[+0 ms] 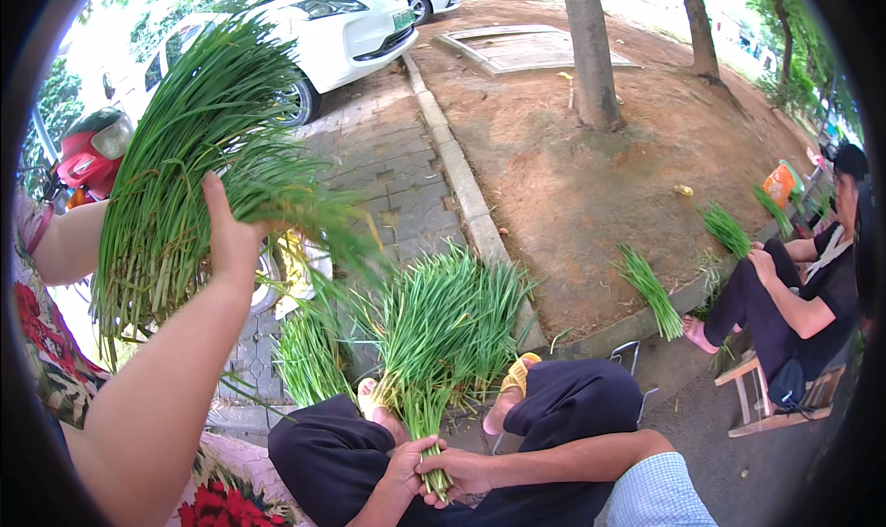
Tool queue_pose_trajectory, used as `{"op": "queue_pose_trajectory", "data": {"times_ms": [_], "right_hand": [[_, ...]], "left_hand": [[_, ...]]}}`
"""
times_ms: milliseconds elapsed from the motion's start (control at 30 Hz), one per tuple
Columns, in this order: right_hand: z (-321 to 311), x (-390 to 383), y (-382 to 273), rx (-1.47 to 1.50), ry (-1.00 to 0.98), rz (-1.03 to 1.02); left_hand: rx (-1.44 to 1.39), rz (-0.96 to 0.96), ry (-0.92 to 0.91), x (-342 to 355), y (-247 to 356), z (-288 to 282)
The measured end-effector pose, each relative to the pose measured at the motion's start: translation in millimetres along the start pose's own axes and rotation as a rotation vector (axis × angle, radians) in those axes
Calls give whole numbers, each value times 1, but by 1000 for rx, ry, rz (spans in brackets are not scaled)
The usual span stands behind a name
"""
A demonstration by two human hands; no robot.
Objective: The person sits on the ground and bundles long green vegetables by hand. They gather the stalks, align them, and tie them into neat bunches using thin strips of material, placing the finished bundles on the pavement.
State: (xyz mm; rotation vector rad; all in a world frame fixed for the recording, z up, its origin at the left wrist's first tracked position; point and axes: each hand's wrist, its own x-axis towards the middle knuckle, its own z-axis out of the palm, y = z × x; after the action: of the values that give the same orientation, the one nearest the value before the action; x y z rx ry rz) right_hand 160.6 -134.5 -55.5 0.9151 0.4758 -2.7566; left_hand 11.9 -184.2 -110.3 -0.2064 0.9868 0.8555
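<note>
At the bottom centre my left hand [406, 467] and my right hand [457, 472] are closed together around the lower stems of a small upright bunch of long green leaves [426, 416]. The bunch lies between my knees [577, 402], its leaves reaching toward a large heap of the same greens [448, 310] on the paving beyond my feet. Another pile [305, 352] lies just left of it. At the left, a co-worker's bare arm and hand [226, 232] lift a big loose armful of greens [185, 139], whose leaves hang over the paving.
A co-worker [817, 292] sits on a wooden stool [757, 398] at the right. Several bundles [651, 292] lie along the dirt's curb [480, 213]. Beyond are a tree [591, 65], a white car [360, 29] and a red scooter [83, 167].
</note>
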Motion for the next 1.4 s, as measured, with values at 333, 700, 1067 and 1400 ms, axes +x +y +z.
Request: {"op": "queue_pose_trajectory", "data": {"times_ms": [333,700,1067,1400], "right_hand": [[3,-1,7,-28,-24,27],[1,-5,4,-116,-49,23],[4,-13,6,-143,-69,-18],[12,-23,-9,-265,-128,-188]], "left_hand": [[-30,-5,22,-4,-4,0],[-70,25,-33,-13,-5,0],[-56,25,-43,-33,-4,24],[178,326,-31,-58,16,59]]}}
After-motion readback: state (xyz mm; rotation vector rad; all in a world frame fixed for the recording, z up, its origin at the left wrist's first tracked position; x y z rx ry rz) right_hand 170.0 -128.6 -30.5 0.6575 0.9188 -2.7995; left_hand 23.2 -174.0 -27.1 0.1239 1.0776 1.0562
